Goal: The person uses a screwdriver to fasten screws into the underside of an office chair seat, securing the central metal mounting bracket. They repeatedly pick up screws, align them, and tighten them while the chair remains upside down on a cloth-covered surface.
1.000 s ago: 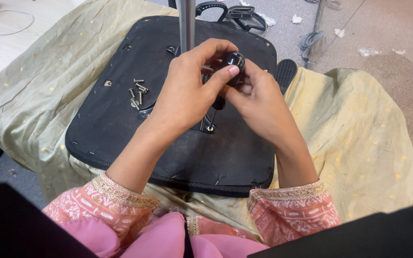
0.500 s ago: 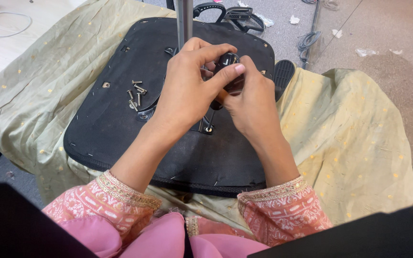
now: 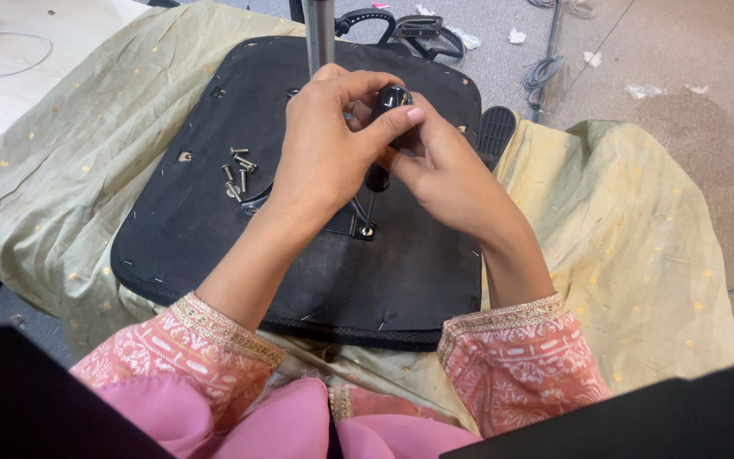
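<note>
Black chair seat point(image 3: 214, 229), underside up, laid flat across the lap on a pale green gold-dotted cloth point(image 3: 639, 255); so placed, in all likelihood, to bring the mounting hardware within easy reach.

Left hand point(image 3: 324, 153): fingers curled, thumb and forefinger pinching the top of a black knobbed tool point(image 3: 391, 99) held upright over the seat's middle.

Right hand point(image 3: 452, 174): closed round the lower part of the same tool from the right, steadying it; both hands touching one another.

Loose screws point(image 3: 238, 174): small cluster resting on the seat, just left of the left wrist, kept near to hand.

Metal post point(image 3: 319, 34): rising from the far side of the seat, top cut off by the frame edge.

Black plastic parts point(image 3: 401, 25) on the grey floor, far side; grey cable point(image 3: 541, 72) to their right. White loop of cord point(image 3: 10, 51) at far left on a light surface.

Hidden: tip of the tool and whatever it meets, covered by the palms. Possibly a screwdriver handle, though not clear enough to settle. Metal bracket under the hands mostly concealed. Dark blurred shapes in the near corners unidentifiable.
</note>
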